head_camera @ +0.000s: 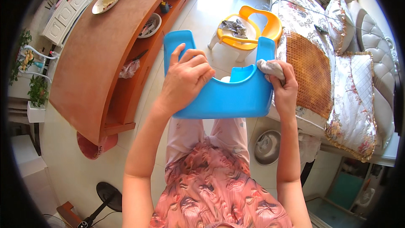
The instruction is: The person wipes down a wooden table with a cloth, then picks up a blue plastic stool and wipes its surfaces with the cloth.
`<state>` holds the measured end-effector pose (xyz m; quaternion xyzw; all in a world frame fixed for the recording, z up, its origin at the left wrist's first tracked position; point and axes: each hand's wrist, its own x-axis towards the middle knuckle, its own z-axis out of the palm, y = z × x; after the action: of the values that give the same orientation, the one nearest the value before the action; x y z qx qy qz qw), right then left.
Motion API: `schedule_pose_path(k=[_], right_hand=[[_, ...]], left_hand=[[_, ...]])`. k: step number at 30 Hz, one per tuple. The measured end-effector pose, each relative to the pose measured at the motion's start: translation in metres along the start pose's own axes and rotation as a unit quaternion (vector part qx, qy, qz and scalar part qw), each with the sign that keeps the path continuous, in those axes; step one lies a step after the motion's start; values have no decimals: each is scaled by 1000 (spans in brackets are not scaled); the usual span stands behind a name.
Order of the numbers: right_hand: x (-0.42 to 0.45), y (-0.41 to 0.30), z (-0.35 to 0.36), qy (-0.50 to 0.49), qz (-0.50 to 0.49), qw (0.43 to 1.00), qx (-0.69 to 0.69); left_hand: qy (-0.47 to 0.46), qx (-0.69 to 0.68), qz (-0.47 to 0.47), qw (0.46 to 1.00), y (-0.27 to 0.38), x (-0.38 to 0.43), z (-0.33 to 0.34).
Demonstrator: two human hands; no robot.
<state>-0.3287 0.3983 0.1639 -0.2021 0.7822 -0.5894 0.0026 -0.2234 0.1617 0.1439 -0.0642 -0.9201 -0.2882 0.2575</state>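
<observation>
A blue plastic footstool [226, 99] with a deep U-shaped cutout is held up in front of my thighs. My left hand [190, 76] grips its left side, the thumb by the cutout and the fingers spread over the upright arm. In my right hand [284, 84] is a bunched grey cloth [270, 68], touching the footstool's right arm. Beyond it on the floor stands a yellow and white child's chair [264, 28]. Another crumpled grey cloth [234, 28] lies on that chair's seat. The footstool's underside is mostly hidden.
A long wooden table [91, 57] runs along the left, with a plate of food [107, 1] on top and a white basket [151, 25] on its shelf. To the right is a sofa [311, 41] with cushions. A metal basin [267, 147] and a pedestal fan base [109, 196] stand on the floor.
</observation>
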Motion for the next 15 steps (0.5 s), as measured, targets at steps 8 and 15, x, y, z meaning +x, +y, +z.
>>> schedule_pose_path(k=[8,15], right_hand=[[-68,-45,80,-131,-274,924,-234],[-25,-3,4,-66,-162,967,-184]], left_hand=[[3,5,13,1000,-4,-3,2],[-196,113,105,968,-5,27,-23]])
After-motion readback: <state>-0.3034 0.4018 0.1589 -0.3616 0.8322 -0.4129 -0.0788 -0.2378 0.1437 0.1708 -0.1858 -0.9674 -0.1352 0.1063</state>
